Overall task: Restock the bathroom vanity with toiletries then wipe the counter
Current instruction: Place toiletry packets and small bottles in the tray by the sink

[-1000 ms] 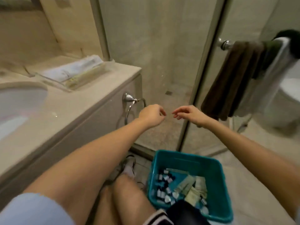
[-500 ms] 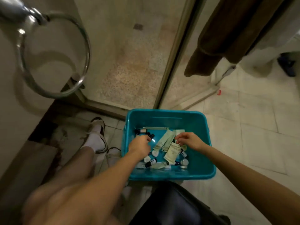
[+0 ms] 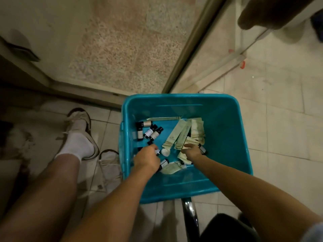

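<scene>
**Both hands down in the teal bin, grip unclear from my feed**

Through the head camera I look straight down at a pale tiled floor that fills most of the view on the right. Above it lies the speckled shower floor, bounded by a metal door frame that runs diagonally down to the bin's far edge. A brown towel hangs into the top right corner.

The teal bin sits on the tiles in the middle of my view, open at the top, and it holds the toiletries. To its left I see a bare leg ending in a white sock inside a sandal.

Both forearms reach down into the bin from the near side. The left hand is over the left part of the bin floor, knuckles up and fingers curled downward among the bottles; I cannot tell whether it is clamped on one. The right hand rests on the packets just beside it, thumb pointing forward, its fingers hidden underneath, so I cannot tell its grip either.

Pale green packets lie fanned across the centre of the bin floor. Small dark bottles with light labels lie scattered on their sides to the left of them, and a white cap shows between the two hands
</scene>
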A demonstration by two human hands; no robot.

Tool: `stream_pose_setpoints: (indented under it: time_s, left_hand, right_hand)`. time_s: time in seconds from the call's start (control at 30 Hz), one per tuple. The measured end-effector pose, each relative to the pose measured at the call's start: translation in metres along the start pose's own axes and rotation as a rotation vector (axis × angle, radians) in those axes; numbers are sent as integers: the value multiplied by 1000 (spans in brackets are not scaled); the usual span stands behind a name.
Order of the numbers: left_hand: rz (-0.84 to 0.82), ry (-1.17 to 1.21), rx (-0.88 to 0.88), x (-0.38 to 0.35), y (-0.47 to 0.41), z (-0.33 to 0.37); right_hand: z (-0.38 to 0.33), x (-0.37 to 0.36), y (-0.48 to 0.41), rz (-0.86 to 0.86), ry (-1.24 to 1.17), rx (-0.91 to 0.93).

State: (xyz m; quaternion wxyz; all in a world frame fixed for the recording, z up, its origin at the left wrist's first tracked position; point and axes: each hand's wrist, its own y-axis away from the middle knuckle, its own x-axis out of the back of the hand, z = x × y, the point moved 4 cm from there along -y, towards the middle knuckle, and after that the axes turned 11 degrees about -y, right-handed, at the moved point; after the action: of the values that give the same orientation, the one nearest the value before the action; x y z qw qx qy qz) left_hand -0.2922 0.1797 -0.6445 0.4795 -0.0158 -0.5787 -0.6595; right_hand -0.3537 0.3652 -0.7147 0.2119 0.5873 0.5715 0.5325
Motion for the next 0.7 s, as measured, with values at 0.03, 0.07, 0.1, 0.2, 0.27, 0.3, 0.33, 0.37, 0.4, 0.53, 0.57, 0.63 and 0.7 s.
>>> stream_pose_setpoints:
  time_s: [0.03,0.07,0.1,0.2,0.27,0.3,0.33,0.37,0.4,0.53,0.57,0.63,0.7]
  left_hand:
    - [-6,-24,0,-4,-4,-1]
    - [-14,-45,0,-7,-7,-3]
    - [-21,-60,2,-9,-10,-4]
    - [-33,-74,15,-8,-19,-9]
    - [-35,-46,22,-3,-25,-13]
    - [-30,-15,25,-1,-28,-15]
    - [-22,16,29,0,-30,-16]
    - [-15,38,37,0,-32,-17]
    - [-13,54,44,0,-33,-18]
    - [-40,118,69,-6,-38,-18]
    - [-50,146,81,-7,-39,-18]
    - [-70,230,111,-9,-43,-17]
    - [-88,332,153,-8,-45,-17]
  right_hand:
    - [0,-2,-3,2,-48,-8]
    - [0,-5,-7,-3,-98,-17]
    - [1,-8,-12,-8,-131,-21]
    - [3,-19,-25,-23,-146,-6]
    - [4,-29,-31,-53,-177,-20]
    - [4,-35,-35,-64,-207,-33]
    - [4,-40,-39,-78,-231,-43]
    - [3,-45,-41,-80,-242,-51]
    - [1,-49,-44,-72,-265,-54]
    - [1,-49,-49,54,-437,-5]
    - [2,-46,-47,67,-473,21]
    - [3,-47,-41,53,-521,39]
    - [5,-52,-29,53,-634,-39]
